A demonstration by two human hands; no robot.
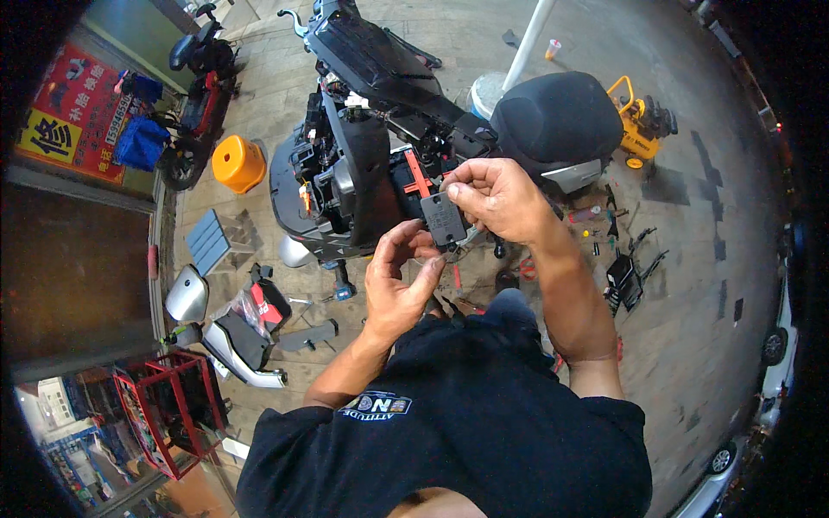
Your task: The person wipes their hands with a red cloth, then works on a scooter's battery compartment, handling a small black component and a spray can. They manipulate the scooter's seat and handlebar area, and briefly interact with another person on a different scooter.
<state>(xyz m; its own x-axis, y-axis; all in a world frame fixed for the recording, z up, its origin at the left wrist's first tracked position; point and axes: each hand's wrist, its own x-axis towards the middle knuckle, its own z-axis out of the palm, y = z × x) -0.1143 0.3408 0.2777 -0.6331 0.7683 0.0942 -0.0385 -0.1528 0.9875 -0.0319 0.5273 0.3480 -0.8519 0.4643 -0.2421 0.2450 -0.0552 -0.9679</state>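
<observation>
A flat grey rectangular module (444, 217) with printing on its face and dark tabs at its ends is in front of me. My right hand (499, 203) pinches its upper right edge between thumb and fingers. My left hand (399, 281) is at its lower left, fingers curled and thumb bent toward them. A thin pale strand shows by the left fingertips, but what they grip is too small to make out. Just beyond the module, a red bracket-like bar (416, 173) lies in the opened body of a dark scooter (354, 155). The module hides part of that opening.
The scooter's black seat (557, 121) is at the right, near a yellow wheeled machine (643, 129). An orange stool (238, 164), a cordless drill (342, 281) and removed panels (237, 341) are on the left paving. Loose black parts (626, 278) lie at the right.
</observation>
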